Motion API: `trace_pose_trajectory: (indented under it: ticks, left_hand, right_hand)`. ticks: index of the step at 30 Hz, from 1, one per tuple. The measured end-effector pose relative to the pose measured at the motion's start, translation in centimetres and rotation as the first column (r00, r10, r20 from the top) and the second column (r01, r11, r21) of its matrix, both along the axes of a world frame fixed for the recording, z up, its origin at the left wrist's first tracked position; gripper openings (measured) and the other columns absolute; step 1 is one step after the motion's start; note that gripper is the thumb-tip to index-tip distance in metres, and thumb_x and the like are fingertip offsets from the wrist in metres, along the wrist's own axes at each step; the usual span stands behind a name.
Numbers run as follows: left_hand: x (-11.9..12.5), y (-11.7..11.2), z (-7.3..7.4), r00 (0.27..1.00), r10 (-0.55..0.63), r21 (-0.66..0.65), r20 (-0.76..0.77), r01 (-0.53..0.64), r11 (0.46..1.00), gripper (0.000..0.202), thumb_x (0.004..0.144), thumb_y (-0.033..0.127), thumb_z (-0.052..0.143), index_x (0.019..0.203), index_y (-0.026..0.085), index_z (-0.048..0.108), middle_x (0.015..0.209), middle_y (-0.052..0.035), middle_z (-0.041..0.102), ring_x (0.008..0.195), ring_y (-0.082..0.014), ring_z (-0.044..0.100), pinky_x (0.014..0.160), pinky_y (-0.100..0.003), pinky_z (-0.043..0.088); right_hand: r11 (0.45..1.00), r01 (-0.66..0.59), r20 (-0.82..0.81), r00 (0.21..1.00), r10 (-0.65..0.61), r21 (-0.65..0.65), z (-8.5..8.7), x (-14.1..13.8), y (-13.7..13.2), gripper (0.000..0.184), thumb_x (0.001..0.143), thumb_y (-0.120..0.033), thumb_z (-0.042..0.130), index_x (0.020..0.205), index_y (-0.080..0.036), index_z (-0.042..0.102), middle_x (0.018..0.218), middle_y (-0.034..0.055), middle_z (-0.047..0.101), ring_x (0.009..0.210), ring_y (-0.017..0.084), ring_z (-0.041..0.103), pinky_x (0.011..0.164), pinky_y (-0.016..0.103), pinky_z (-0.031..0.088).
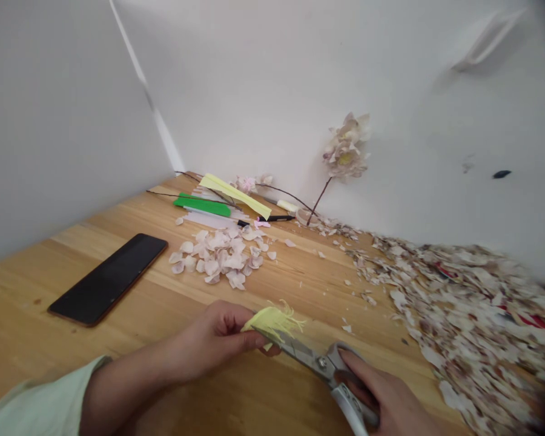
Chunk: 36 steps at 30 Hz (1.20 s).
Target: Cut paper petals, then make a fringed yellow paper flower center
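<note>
My left hand [218, 344] pinches a small piece of yellow paper [273, 321] whose far edge is cut into a thin fringe. My right hand [386, 401] grips the grey handles of a pair of scissors [320, 362]. The scissor blades reach left under the yellow paper and meet it near my left fingertips. Both hands hover just above the wooden table [36, 303] near its front edge.
A black phone [109, 277] lies face up at the left. A pile of pale pink petals [222, 255] sits mid-table, with green [203, 205] and yellow paper strips [234, 194] and wire stems behind. An artificial flower [346, 148] leans on the wall. Paper scraps [472, 315] cover the right side.
</note>
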<state>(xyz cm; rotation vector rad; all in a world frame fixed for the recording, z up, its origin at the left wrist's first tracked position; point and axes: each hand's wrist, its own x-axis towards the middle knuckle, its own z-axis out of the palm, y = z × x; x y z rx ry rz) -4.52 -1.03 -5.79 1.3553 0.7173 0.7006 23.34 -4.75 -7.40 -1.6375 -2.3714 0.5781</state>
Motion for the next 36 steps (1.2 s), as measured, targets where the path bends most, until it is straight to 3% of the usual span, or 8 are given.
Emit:
trace_pose_trajectory:
  ticks: [10,17,24,36]
  left_hand:
    - [-0.12,0.03,-0.30,0.999,-0.005,-0.046,0.047,0.007,0.999,0.020,0.081,0.034,0.061,0.082,0.017,0.072,0.086,-0.0037,0.073,0.083,-0.0164,0.063,0.080,-0.027,0.044]
    - [-0.17,-0.08,-0.07,1.000,-0.010,-0.044,0.020,0.011,0.999,0.022,0.081,0.036,0.060,0.082,0.017,0.072,0.085,-0.0031,0.072,0.083,-0.0165,0.062,0.080,-0.027,0.043]
    - [-0.15,-0.08,0.21,1.000,-0.016,-0.072,0.000,0.016,0.997,0.023,0.080,0.037,0.061,0.083,0.017,0.073,0.085,-0.0036,0.073,0.083,-0.0173,0.063,0.080,-0.027,0.043]
    - [-0.17,-0.10,0.20,1.000,-0.022,-0.048,0.015,0.023,0.999,0.022,0.080,0.036,0.061,0.083,0.017,0.072,0.086,-0.0040,0.072,0.084,-0.0174,0.063,0.080,-0.027,0.043]
  right_hand:
    - [0.999,0.048,0.003,0.999,-0.048,-0.001,0.21,-0.42,0.14,0.050,0.050,-0.027,0.061,0.099,-0.017,0.069,0.094,0.0104,0.074,0.075,0.030,0.071,0.062,0.030,0.056]
    - [0.998,0.011,-0.005,1.000,-0.011,-0.060,0.57,-0.45,0.10,0.024,0.055,-0.024,0.059,0.077,-0.026,0.068,0.056,-0.0035,0.068,0.047,0.020,0.062,0.043,0.023,0.047]
    - [0.994,0.022,0.029,0.999,-0.020,-0.103,0.28,0.02,0.00,0.023,0.053,-0.023,0.060,0.075,-0.024,0.066,0.061,-0.0041,0.068,0.051,0.018,0.060,0.046,0.021,0.046]
    - [0.999,-0.027,0.026,0.999,0.028,-0.040,0.34,0.11,0.13,0.020,0.056,-0.020,0.056,0.073,-0.025,0.065,0.054,-0.0067,0.063,0.046,0.014,0.056,0.041,0.018,0.040]
